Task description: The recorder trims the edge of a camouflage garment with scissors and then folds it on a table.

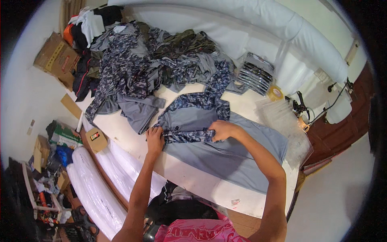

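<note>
A grey shirt with blue digital-camouflage parts lies spread on the white table. A camouflage strip of it runs crosswise between my two hands. At its left end my left hand is closed on the shirt's edge, close to the table's front edge. My right hand pinches the strip's right end, with the fingertips partly hidden under the hand. Beyond the strip, a grey panel and a camouflage sleeve lie on the table.
A large heap of camouflage and grey garments covers the table's far left. Folded garments in clear packaging, a tape roll and clear plastic bags lie at right. Plastic-wrapped white rolls stand left of the table, near a cardboard box.
</note>
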A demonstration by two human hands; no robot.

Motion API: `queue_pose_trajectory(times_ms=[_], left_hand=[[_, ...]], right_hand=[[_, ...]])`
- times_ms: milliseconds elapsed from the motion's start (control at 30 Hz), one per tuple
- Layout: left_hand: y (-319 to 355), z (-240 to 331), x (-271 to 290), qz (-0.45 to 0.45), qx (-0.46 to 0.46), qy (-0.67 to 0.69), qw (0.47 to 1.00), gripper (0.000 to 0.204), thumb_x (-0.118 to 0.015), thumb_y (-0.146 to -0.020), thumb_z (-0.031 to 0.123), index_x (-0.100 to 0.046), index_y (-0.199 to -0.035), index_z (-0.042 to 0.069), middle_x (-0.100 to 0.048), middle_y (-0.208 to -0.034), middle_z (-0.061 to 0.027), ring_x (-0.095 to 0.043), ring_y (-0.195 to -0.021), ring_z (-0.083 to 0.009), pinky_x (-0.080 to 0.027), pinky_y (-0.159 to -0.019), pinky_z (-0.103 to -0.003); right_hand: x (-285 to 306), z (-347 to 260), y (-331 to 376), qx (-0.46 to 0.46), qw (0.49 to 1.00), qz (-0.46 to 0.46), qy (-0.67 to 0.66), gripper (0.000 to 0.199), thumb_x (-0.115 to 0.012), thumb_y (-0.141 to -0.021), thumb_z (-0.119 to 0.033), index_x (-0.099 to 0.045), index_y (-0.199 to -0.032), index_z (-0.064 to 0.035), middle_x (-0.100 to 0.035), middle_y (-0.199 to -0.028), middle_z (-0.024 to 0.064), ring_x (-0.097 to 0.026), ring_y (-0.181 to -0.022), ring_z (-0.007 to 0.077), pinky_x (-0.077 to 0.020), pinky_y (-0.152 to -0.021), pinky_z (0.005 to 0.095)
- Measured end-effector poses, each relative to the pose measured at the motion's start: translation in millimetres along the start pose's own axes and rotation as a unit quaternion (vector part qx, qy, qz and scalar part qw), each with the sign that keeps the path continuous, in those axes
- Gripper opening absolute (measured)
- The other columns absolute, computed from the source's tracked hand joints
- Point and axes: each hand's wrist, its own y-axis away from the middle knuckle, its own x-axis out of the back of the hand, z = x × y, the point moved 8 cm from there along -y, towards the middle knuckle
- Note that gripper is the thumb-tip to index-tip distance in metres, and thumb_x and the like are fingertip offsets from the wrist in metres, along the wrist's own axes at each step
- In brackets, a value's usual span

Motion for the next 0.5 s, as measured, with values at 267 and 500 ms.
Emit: queue_pose_trajectory(times_ms=[267, 500], left_hand=[[2.0, 1.6, -1.0, 0.016, -0.016, 0.012, 1.000, 0.023, -0.059, -0.068, 0.000, -0.055, -0.089, 0.007, -0.056, -0.089, -0.0094, -0.049, -0.093, -0.0321, -0.036, -0.086, -0.045], [4.4, -11.7, -12.9, 0.007, 0.001, 0.002, 1.000, 0.026, -0.061, -0.068, 0.000, -0.055, -0.092, 0.006, -0.057, -0.092, -0.0095, -0.049, -0.095, -0.0323, -0.035, -0.088, -0.045]], right_hand=[[-6.0, 111.7, 74.9, -0.235, 0.938, 0.116, 0.229, 0.022, -0.067, -0.070, -0.020, -0.070, -0.086, -0.0055, -0.068, -0.090, 0.0165, -0.066, -0.091, 0.0305, -0.0534, -0.078, 0.0405], [7.6, 127.6, 203.2, -0.255, 0.841, 0.443, 0.176, 0.032, -0.067, -0.060, -0.016, -0.068, -0.092, -0.0119, -0.063, -0.082, 0.0101, -0.063, -0.076, 0.0316, -0.0506, -0.064, 0.0432]])
